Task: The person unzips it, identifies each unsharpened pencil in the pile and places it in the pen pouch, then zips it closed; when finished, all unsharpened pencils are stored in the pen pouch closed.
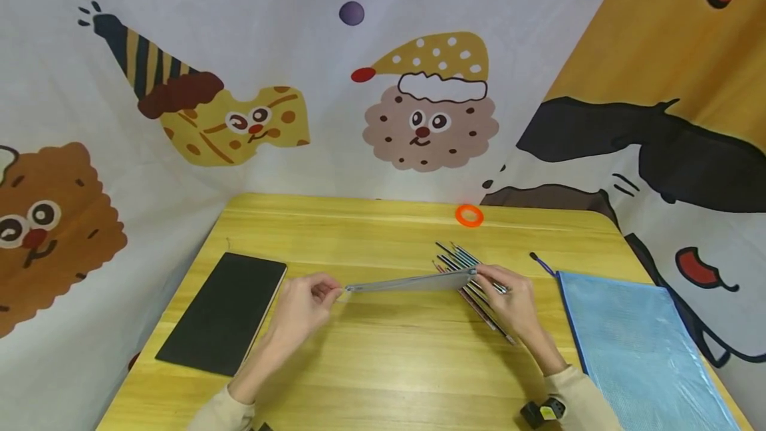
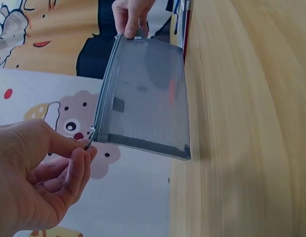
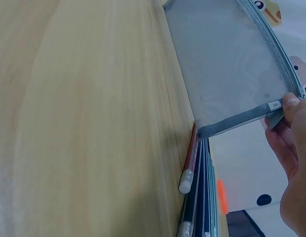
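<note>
A grey see-through zippered pencil pouch (image 2: pixel 143 94) hangs between my two hands above the table, zipper edge up. My left hand (image 1: pixel 305 301) pinches the zipper pull (image 2: pixel 90 138) at the pouch's left end between thumb and fingertips. At the opposite top corner, beside a small tag (image 3: pixel 275 105), my right hand (image 1: pixel 511 298) pinches the pouch. The zipper looks closed along its length. Several pencils (image 1: pixel 487 311) lie in a loose bundle on the table under the pouch's right end; some have white erasers, as the one on the red pencil (image 3: pixel 185 181) shows.
On the left of the wooden table (image 1: pixel 383 378) lies a black notebook (image 1: pixel 224 311). A blue zippered mesh bag (image 1: pixel 640 338) with a dark pull cord covers the right side. Near the back edge sits an orange ring (image 1: pixel 469 215). A cartoon-printed cloth (image 1: pixel 335 151) hangs behind.
</note>
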A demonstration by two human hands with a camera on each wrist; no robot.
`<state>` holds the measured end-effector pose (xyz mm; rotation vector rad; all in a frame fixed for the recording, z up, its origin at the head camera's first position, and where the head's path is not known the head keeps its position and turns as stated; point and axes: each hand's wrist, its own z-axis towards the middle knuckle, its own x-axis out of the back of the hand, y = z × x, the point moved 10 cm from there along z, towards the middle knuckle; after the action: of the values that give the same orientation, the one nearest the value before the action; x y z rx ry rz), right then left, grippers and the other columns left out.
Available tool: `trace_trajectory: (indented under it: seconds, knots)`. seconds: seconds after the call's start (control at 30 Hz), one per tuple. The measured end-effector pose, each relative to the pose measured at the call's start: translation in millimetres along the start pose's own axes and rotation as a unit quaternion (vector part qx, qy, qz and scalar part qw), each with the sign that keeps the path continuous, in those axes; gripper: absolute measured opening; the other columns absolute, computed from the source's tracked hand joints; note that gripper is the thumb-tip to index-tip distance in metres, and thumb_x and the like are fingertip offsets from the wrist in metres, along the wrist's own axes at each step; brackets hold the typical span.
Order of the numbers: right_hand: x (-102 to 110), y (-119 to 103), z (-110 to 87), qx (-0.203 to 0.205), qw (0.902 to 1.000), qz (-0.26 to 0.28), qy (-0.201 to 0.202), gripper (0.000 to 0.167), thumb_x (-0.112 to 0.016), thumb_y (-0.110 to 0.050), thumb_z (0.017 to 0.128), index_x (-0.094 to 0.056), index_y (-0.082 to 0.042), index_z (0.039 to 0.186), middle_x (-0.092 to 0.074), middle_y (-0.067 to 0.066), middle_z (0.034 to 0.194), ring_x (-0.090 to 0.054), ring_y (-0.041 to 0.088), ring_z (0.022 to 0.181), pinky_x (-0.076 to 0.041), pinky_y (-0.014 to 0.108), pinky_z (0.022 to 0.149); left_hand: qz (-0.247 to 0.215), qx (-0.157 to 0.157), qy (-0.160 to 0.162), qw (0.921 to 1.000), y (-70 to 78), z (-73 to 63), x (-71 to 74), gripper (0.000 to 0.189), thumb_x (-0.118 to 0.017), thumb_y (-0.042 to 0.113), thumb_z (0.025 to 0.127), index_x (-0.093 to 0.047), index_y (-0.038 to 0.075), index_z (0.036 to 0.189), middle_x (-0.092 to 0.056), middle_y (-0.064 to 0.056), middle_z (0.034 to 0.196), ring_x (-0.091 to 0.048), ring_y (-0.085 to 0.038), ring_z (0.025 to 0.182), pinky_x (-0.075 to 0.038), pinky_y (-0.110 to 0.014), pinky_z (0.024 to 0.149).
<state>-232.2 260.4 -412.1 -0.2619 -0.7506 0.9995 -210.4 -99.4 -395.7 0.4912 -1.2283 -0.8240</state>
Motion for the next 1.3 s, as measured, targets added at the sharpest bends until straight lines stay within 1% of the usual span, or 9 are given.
trace_trajectory:
  seconds: [0.23, 0.27, 0.37, 0.6, 0.73, 0.87, 1.0, 1.1, 1.3]
  knots:
    - [-11.2, -6.4, 3.0, 0.001, 0.9996, 0.014, -0.024, 0.024, -0.077, 0.016, 0.077, -0.078, 0.002, 0.097, -0.077, 0.018, 0.09, -0.067, -0.009, 0.087, -0.055, 0.004, 0.067, 0.016, 0.023, -0.018, 0.9994, -11.2, -3.0, 6.4, 0.008, -0.076, 0.002, 0.088, -0.076, 0.01, 0.084, -0.069, 0.003, 0.073, -0.061, -0.005, 0.066, -0.055, -0.016, 0.057]
    - [-11.6, -8.2, 3.5, 0.001, 0.9996, 0.014, -0.026, 0.026, -0.077, 0.018, 0.076, -0.078, 0.002, 0.097, -0.077, 0.017, 0.09, -0.065, -0.012, 0.087, -0.055, 0.004, 0.065, 0.017, 0.02, -0.018, 0.9995, -11.9, -3.0, 6.6, 0.008, -0.076, 0.002, 0.088, -0.076, 0.01, 0.085, -0.069, 0.003, 0.073, -0.061, -0.005, 0.066, -0.055, -0.016, 0.057]
    - [-11.3, -11.2, 3.6, 0.006, 0.9994, 0.021, -0.027, 0.028, -0.077, 0.02, 0.075, -0.078, 0.003, 0.097, -0.077, 0.018, 0.089, -0.066, -0.008, 0.084, -0.054, 0.004, 0.064, 0.017, 0.01, -0.016, 0.9997, -12.9, -2.5, 6.9, 0.009, -0.076, 0.002, 0.088, -0.076, 0.01, 0.085, -0.069, 0.004, 0.073, -0.061, -0.004, 0.066, -0.056, -0.016, 0.058]
    - [-10.1, -23.3, 9.4, 0.034, 0.9988, 0.029, -0.022, 0.03, -0.078, 0.022, 0.071, -0.077, 0.005, 0.096, -0.077, 0.021, 0.09, -0.069, -0.004, 0.089, -0.057, 0.004, 0.077, 0.028, -0.021, -0.015, 0.9993, -14.4, -1.4, 11.7, 0.01, -0.078, 0.005, 0.088, -0.076, 0.014, 0.086, -0.071, 0.004, 0.075, -0.061, -0.003, 0.066, -0.056, -0.017, 0.059]
    - [-10.9, -28.5, 12.5, 0.046, 0.9983, 0.03, -0.02, 0.032, -0.078, 0.023, 0.069, -0.077, 0.004, 0.095, -0.077, 0.02, 0.088, -0.072, 0.0, 0.082, -0.058, 0.005, 0.073, 0.048, -0.044, -0.014, 0.9978, -8.6, 2.4, 15.2, 0.011, -0.079, 0.005, 0.087, -0.075, 0.015, 0.088, -0.07, 0.004, 0.08, -0.061, -0.006, 0.071, -0.061, -0.027, 0.065]
    - [-14.9, -30.3, 13.1, 0.047, 0.9976, 0.044, -0.026, 0.033, -0.078, 0.024, 0.069, -0.078, 0.004, 0.094, -0.077, 0.019, 0.087, -0.072, 0.0, 0.082, -0.059, 0.006, 0.072, 0.059, -0.068, -0.021, 0.9957, 5.7, 9.4, 12.8, 0.01, -0.08, 0.008, 0.087, -0.075, 0.013, 0.094, -0.071, 0.002, 0.091, -0.064, -0.013, 0.082, -0.063, -0.037, 0.075]
    - [-22.8, -33.0, 15.2, 0.051, 0.9961, 0.063, -0.036, 0.032, -0.077, 0.024, 0.07, -0.078, 0.004, 0.096, -0.077, 0.02, 0.09, -0.072, 0.002, 0.088, -0.06, 0.008, 0.077, 0.056, -0.09, -0.061, 0.9924, 24.2, 18.7, -0.8, 0.012, -0.08, 0.014, 0.088, -0.076, 0.012, 0.099, -0.073, -0.001, 0.098, -0.067, -0.019, 0.089, -0.063, -0.038, 0.078]
    - [-29.3, -36.2, 17.5, 0.059, 0.995, 0.069, -0.04, 0.033, -0.078, 0.023, 0.07, -0.078, 0.004, 0.097, -0.077, 0.02, 0.092, -0.075, 0.011, 0.088, -0.06, 0.009, 0.079, 0.05, -0.108, -0.106, 0.9872, 36.2, 26.4, -16.0, 0.017, -0.079, 0.019, 0.09, -0.076, 0.012, 0.106, -0.074, -0.003, 0.106, -0.067, -0.02, 0.094, -0.063, -0.038, 0.081]
    - [-40.0, -40.7, 20.3, 0.069, 0.9941, 0.07, -0.046, 0.035, -0.08, 0.022, 0.067, -0.079, 0.003, 0.097, -0.078, 0.018, 0.093, -0.076, 0.029, 0.083, -0.061, 0.011, 0.081, 0.005, -0.109, -0.188, 0.9761, 41.7, 37.2, -44.4, 0.027, -0.076, 0.027, 0.093, -0.074, 0.01, 0.115, -0.074, -0.004, 0.115, -0.068, -0.018, 0.099, -0.063, -0.037, 0.088]
